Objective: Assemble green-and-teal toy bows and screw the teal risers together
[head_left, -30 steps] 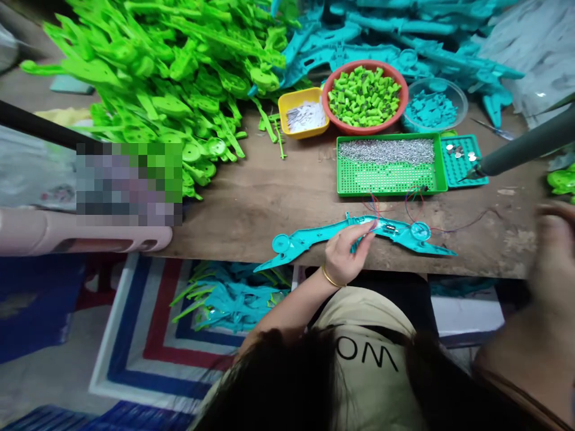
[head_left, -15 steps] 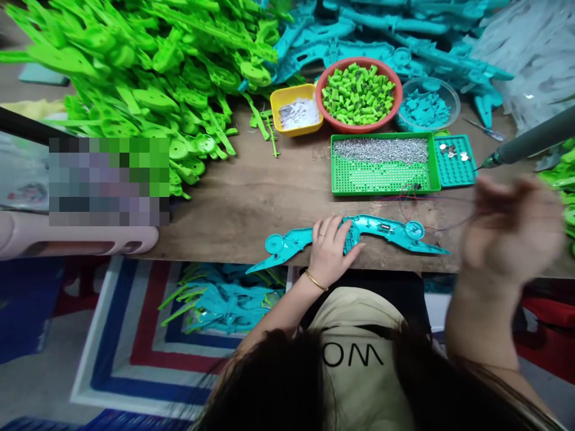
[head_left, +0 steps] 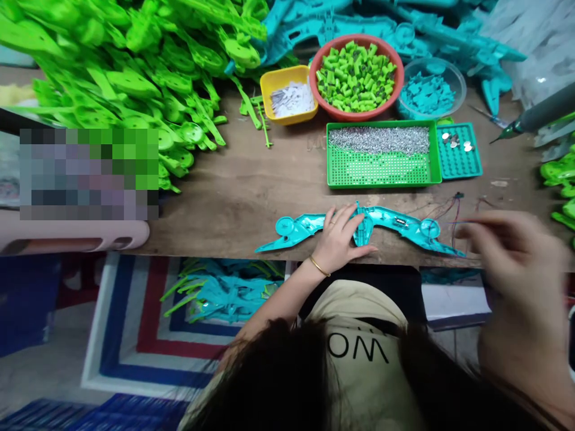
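A turquoise plastic bow-shaped shell [head_left: 384, 216] lies hollow side up near the table's front edge. My left hand [head_left: 340, 238] rests across it just left of its middle, fingers over the far side and thumb toward the near edge, holding it down. A small metallic part [head_left: 401, 222] sits in the shell's right arm. Past the shell's right end, my right hand [head_left: 521, 257] is blurred, its thumb and forefinger pinched on thin wires. Those red and blue wires [head_left: 457, 212] trail leftward over the shell's right end, with a small dark piece at one loop.
Behind the shell stand a green tray of screws [head_left: 335, 173], a teal tray [head_left: 458, 167] with silvery discs, a yellow tub [head_left: 267, 96], a red bowl [head_left: 314, 96] and a clear bowl [head_left: 462, 90]. A screwdriver [head_left: 525, 123] hangs at right. Green parts [head_left: 179, 90] pile up left.
My right hand has come down and toward me from near the screwdriver, drawing the wires rightward over the shell's end. My left hand stays on the shell, which has shifted slightly right in view.
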Demonstrator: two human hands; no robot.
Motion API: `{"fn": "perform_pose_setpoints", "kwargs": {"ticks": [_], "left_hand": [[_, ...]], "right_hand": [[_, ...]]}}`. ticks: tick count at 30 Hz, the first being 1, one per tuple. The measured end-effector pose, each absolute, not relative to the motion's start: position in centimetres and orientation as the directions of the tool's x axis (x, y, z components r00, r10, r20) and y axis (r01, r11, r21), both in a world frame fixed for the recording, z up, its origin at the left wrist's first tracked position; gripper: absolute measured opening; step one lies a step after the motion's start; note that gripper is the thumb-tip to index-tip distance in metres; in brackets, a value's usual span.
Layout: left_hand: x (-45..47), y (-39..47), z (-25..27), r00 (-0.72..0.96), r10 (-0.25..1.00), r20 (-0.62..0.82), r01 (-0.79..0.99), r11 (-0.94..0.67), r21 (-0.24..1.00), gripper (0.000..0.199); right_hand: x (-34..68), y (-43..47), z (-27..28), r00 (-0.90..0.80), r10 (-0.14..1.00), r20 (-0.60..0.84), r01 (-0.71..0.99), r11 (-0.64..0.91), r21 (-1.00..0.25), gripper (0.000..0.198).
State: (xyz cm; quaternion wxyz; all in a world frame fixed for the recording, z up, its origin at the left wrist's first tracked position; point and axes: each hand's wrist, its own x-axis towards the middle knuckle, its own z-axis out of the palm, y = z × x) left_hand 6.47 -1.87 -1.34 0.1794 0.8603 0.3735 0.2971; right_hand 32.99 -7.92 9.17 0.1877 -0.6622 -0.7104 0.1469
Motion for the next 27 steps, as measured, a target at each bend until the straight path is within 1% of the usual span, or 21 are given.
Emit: {"fn": "perform_pose_setpoints", "kwargs": {"ticks": [1, 3, 5, 7, 12, 14, 17, 22, 27], "left_hand": [[6.2, -1.9, -1.4, 0.554, 0.741, 0.38, 0.523, -0.664, 0.534, 0.073], [5.6, -2.0, -1.4, 0.561, 0.737, 0.378, 0.528, -0.67, 0.523, 0.077], [5.3, -2.1, -1.4, 0.561, 0.74, 0.371, 0.546, -0.668, 0.506, 0.078], [5.2, -2.1, -1.4, 0.562, 0.747, 0.356, 0.558, -0.66, 0.503, 0.076], [5.3, -2.1, -1.6, 0.559, 0.759, 0.334, 0.572, -0.645, 0.507, 0.069], [5.3, -2.0, -1.6, 0.558, 0.758, 0.338, 0.569, -0.645, 0.51, 0.069], [5.3, -2.0, -1.7, 0.552, 0.767, 0.326, 0.565, -0.632, 0.531, 0.067], [5.3, -2.0, -1.7, 0.546, 0.758, 0.358, 0.553, -0.647, 0.525, 0.066], [5.4, -2.0, -1.8, 0.544, 0.766, 0.343, 0.549, -0.633, 0.546, 0.064]], "right_hand": [[32.0, -7.9, 8.9, -0.057, 0.995, 0.077, 0.898, 0.085, -0.431, 0.028], [29.7, -7.0, 7.6, -0.125, 0.992, 0.029, 0.931, 0.128, -0.341, 0.024], [27.9, -5.7, 6.2, -0.145, 0.989, -0.034, 0.968, 0.135, -0.211, 0.025], [26.9, -4.8, 5.5, -0.118, 0.99, -0.074, 0.988, 0.109, -0.106, 0.027], [27.0, -4.2, 6.3, -0.095, 0.982, -0.166, 0.995, 0.1, 0.022, 0.032], [26.8, -3.9, 6.6, -0.111, 0.972, -0.209, 0.992, 0.12, 0.032, 0.034], [26.0, -3.3, 6.6, -0.136, 0.953, -0.27, 0.99, 0.143, 0.007, 0.034], [25.3, -2.6, 6.3, -0.142, 0.937, -0.319, 0.988, 0.153, 0.01, 0.035], [24.3, -1.8, 6.2, -0.17, 0.91, -0.378, 0.983, 0.182, -0.005, 0.037]]}}
